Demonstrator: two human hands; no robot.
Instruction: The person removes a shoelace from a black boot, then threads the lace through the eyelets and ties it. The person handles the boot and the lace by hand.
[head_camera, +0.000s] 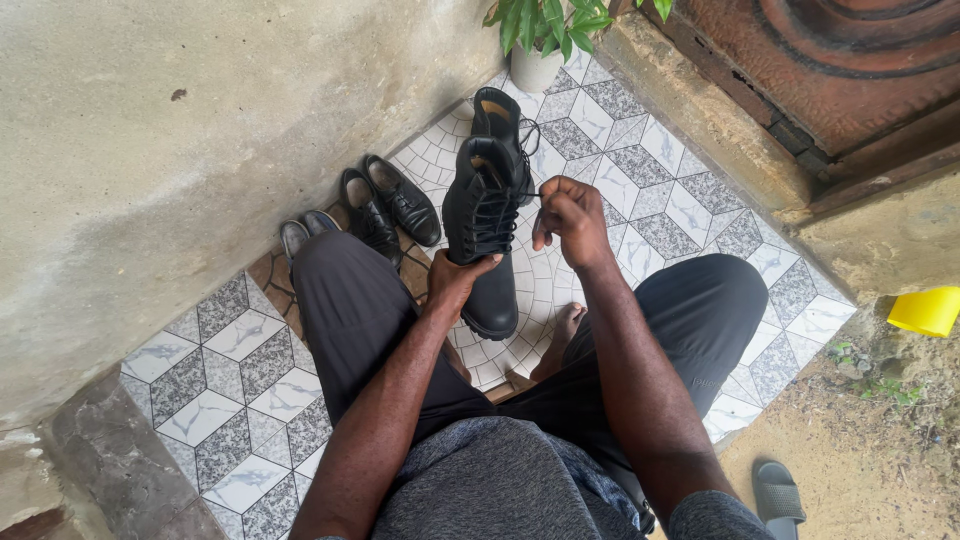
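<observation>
Item: black lace-up boot (485, 235), held upright above the tiled floor (230, 400), between the seated person's knees.
Left hand (455, 280): fingers wrapped around the boot's near side, steadying it.
Right hand (565, 215): fingertips pinched on a black lace (532, 193), drawn taut to the right of the eyelets.
Step in hand, as judged: lacing the boot. The lace end must likely meet a small eyelet, so a firm hold matters.
Nearby: second boot (497, 115) just beyond; pair of black dress shoes (390, 210) left, by the wall (150, 150); potted plant (540, 40) far; yellow container (925, 310) right.
</observation>
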